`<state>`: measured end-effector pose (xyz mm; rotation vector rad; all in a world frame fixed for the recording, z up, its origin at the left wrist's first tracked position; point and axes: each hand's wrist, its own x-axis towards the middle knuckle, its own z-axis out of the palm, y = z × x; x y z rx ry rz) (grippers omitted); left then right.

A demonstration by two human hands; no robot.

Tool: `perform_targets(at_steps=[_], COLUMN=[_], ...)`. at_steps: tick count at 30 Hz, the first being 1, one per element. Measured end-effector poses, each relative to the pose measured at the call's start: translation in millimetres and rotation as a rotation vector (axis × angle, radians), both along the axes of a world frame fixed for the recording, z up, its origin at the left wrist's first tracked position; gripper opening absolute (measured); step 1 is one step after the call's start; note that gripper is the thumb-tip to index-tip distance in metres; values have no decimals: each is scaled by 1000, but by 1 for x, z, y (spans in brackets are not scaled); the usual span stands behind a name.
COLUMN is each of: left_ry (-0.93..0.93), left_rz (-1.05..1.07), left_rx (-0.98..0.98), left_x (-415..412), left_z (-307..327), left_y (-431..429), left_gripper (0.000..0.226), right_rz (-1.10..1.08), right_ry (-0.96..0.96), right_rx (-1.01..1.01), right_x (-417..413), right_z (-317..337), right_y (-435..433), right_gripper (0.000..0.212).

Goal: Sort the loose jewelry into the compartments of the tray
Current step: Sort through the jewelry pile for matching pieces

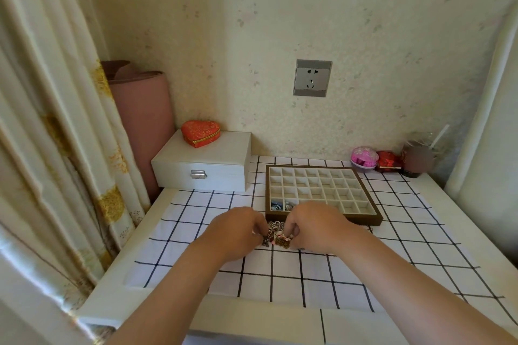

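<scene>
Two bare hands are down on the white tablecloth with a black grid pattern (pixel 350 266), working at a small tangled pile of loose silver and bronze-coloured jewelry (pixel 276 233). The pile sits on the cloth just in front of the near-left corner of the brown-framed square tray with white compartments (pixel 364 220).

The left hand (pixel 238 228) has its fingers curled down with the tips pinching into the left edge of the pile. The right hand (pixel 316 225) does the same from the right, thumb and fingers curled onto the pieces. Which piece each one has hold of is too small to tell.

In the tray, the two front-left compartments are filled: a bluish piece (pixel 276 206) in the corner one and a silvery piece (pixel 288 207) in the one beside it.

Further back on the left is a white rectangular jewelry box with a metal clasp (pixel 201 168), with a red heart-shaped fabric box (pixel 200 131) on top. A pink round box (pixel 364 157) and a shiny red box (pixel 388 161) sit by the wall on the right, and a grey wall socket (pixel 312 78) is above the tray.
</scene>
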<state>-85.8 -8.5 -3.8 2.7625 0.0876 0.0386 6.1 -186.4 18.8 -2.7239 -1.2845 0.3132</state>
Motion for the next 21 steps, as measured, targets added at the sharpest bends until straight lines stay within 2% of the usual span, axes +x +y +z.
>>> perform_targets(at_steps=[3,5,8,12,19,21], left_ry=[-33,-33,14,41,30,2], left_rz=[6,8,-29,-46,18,30], left_rx=[-27,-35,10,21,-136,-130], left_x=[4,7,10,13,10,9], left_z=[5,6,1,-5,-5,-6], left_y=[-3,-7,-12,-11,2,6], left_gripper=[22,27,34,28,20,17], right_rz=[-14,-33,-47,18,121,148], right_ry=[24,16,-113,-207,-143,-111], right_rx=[-2,57,135,90,27,28], right_x=[1,0,3,5,7,6], right_z=[1,1,-5,-18,-14,-12], right_y=[-2,-1,4,10,20,21], right_gripper=[12,14,22,27,22,23])
